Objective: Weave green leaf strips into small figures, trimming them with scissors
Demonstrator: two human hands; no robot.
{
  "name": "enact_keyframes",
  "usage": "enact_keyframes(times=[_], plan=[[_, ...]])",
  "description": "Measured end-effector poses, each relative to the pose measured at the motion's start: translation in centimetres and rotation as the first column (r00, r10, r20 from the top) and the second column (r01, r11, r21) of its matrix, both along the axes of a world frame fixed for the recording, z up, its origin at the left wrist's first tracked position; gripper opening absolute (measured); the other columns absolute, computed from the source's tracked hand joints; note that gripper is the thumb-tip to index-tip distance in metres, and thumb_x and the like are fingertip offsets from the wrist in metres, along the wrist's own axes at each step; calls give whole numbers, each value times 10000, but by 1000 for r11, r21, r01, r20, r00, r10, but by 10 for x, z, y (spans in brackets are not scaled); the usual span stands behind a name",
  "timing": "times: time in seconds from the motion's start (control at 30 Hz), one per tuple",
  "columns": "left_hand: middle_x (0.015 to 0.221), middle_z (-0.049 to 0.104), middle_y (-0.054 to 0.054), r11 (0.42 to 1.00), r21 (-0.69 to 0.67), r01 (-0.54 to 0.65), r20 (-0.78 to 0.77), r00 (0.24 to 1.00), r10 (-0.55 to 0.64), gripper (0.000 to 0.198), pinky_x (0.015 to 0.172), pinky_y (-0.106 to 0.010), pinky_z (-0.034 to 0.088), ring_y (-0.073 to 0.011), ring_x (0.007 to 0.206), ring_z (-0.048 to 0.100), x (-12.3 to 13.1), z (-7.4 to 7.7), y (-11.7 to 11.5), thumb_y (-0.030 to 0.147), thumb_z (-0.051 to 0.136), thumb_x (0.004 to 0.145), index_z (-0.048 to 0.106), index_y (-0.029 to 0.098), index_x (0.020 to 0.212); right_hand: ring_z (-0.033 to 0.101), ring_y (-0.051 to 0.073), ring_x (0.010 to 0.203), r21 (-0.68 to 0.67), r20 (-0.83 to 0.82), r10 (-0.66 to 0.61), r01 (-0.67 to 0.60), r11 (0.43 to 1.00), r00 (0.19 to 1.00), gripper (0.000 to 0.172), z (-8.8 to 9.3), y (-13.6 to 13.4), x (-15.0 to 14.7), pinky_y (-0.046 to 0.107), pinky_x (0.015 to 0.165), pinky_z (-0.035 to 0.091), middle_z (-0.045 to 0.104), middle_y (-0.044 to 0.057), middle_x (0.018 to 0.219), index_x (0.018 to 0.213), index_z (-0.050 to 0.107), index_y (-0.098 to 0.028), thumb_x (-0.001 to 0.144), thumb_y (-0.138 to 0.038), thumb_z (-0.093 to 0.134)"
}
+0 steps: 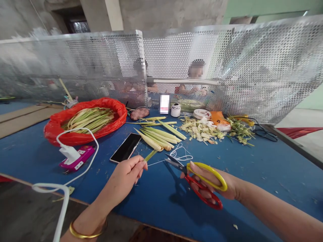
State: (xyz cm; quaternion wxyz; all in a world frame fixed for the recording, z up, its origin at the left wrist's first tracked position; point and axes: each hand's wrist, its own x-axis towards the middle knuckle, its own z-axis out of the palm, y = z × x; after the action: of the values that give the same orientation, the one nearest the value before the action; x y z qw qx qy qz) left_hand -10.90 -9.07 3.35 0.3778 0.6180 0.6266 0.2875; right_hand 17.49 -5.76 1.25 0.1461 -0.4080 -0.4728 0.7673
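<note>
Screen (166, 50) of perforated metal spans the far edge of your blue tabletop (242, 158), with a person (193, 89) showing through its holes. On your left sits a red plastic bag (122, 116), its mouth spread wide around a heap of long green-and-straw stalks (91, 117). To the far right of centre you have a loose pile of pale scraps (198, 129) beside an orange packet (218, 117). Scissors (183, 169) with one yellow and one red loop are gripped in your right hand (208, 175), fingers through the handles, the blades slightly parted and pointing toward your left. Pale green husks (161, 136) lie fanned out just beyond your hands, in the middle of the table. Your left hand (127, 176) is closed, thumb and fingers pinched together, its wrist wearing a gold bangle (83, 236). A dark-screened phone (125, 148) lies flat near that hand, and a magenta power strip (82, 158) rests farther left, below the bag. White string (181, 156) is looped loosely beyond the blades, and a taut length runs from your left fingers to the blades; you cannot tell whether they touch it. Smallest, a green strip (150, 155) pokes up from your left pinch.
</note>
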Motion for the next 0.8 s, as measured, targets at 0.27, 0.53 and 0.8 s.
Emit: enact_keyframes(times=[0.27,0.53,0.8], plan=[[572,464,59,1000,-22,-9,-11,1000,8,338,521,-212,354,-102,493,444,-5,0,-3,444,392,924,584,206,782,349,29,343,35,13,-25,25,999,1000,580,-3,-2,-5,134,287,327,501,-56,591,975,571,-167,775,-711,560],[564,470,56,1000,1,-5,-6,1000,5,340,524,-216,359,-106,492,451,-3,-1,-2,440,391,918,595,206,779,358,24,350,46,34,-33,31,998,999,567,-8,-2,-6,126,295,301,496,-61,609,979,576,-171,784,-703,554],[564,451,58,999,-21,-26,68,997,27,325,450,-198,302,-88,470,416,-9,-3,4,462,447,885,581,192,763,303,10,358,182,124,-18,-5,983,992,636,-6,-10,0,136,306,235,473,-61,639,1006,599,-181,723,-750,580]])
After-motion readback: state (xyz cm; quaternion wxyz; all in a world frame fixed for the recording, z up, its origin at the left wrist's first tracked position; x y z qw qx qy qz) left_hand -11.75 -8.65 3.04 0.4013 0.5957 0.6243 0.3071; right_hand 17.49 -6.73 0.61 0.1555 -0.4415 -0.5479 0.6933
